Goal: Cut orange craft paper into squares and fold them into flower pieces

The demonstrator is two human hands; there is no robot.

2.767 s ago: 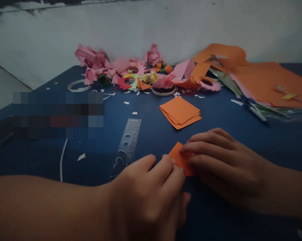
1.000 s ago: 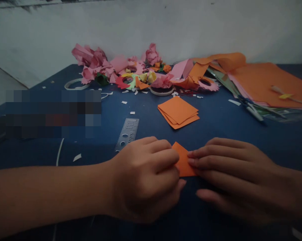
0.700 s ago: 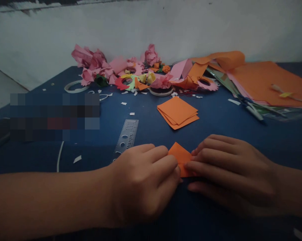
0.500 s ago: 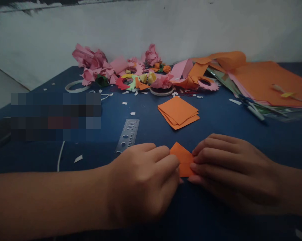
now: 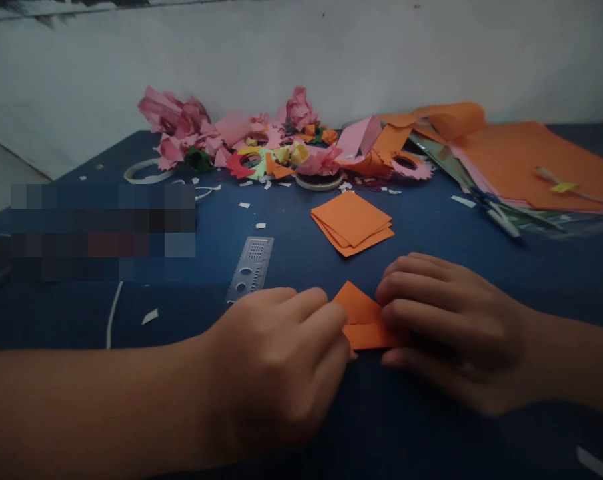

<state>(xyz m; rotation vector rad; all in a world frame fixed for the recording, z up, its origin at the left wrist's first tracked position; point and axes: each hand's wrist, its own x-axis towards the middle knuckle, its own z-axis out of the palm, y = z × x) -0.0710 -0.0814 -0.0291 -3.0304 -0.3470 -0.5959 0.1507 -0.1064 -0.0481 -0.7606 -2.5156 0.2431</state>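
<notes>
A small piece of orange paper (image 5: pixel 364 335) lies on the blue table between my hands, its lower edge folded up in a band and a pointed corner facing away from me. My left hand (image 5: pixel 281 360) is closed, its fingertips gripping the paper's left side. On the other side my right hand (image 5: pixel 451 327) presses bent fingers onto the paper's right part, with the thumb at its near edge. Both ends of the paper are covered by my fingers. Just beyond it sits a stack of orange paper squares (image 5: pixel 351 220).
A clear stencil ruler (image 5: pixel 251 267) lies beyond my left hand. Crumpled pink paper (image 5: pixel 174 120) and colourful cut scraps line the wall. A tape roll (image 5: pixel 149 172) is at the back left. Large orange sheets (image 5: pixel 521 160) and scissors (image 5: pixel 496 210) lie at the right. White paper bits are scattered about.
My right hand's fingers have shifted slightly up, and its thumb has parted further from them. More of the folded lower band shows now. The view has moved slightly.
</notes>
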